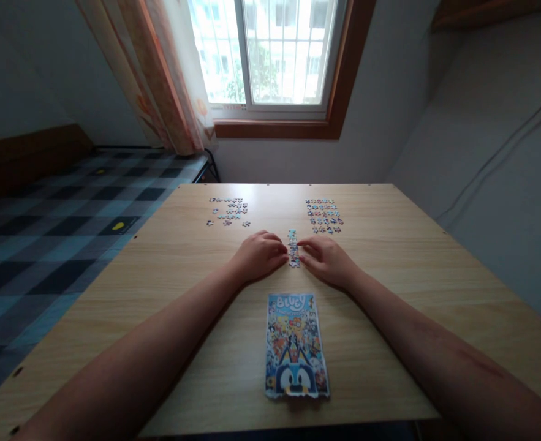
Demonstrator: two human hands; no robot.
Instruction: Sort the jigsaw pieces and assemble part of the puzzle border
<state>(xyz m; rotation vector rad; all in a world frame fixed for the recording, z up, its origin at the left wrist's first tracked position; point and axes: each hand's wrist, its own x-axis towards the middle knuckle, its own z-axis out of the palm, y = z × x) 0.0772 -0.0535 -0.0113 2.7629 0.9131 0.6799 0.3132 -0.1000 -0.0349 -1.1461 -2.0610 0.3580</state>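
Note:
A narrow strip of joined jigsaw pieces (293, 250) lies on the table, running away from me between my hands. My left hand (263, 252) rests at its left side, fingers bent, with fingertips and thumb a little apart close against the edge. On the other side, my right hand (325, 257) has its index finger and thumb spread apart, their tips at the strip's right edge. Whether the fingertips press on the pieces is too small to tell. Nearer to me lies a Bluey picture sheet (294, 346) with a torn lower edge.
Loose jigsaw pieces (236, 209) lie in uneven rows at the far left of the wooden table (196, 367). More pieces stand in a tighter block of rows (324, 214) at the far right. A bed (68, 214) adjoins on the left; a window (279, 55) is ahead.

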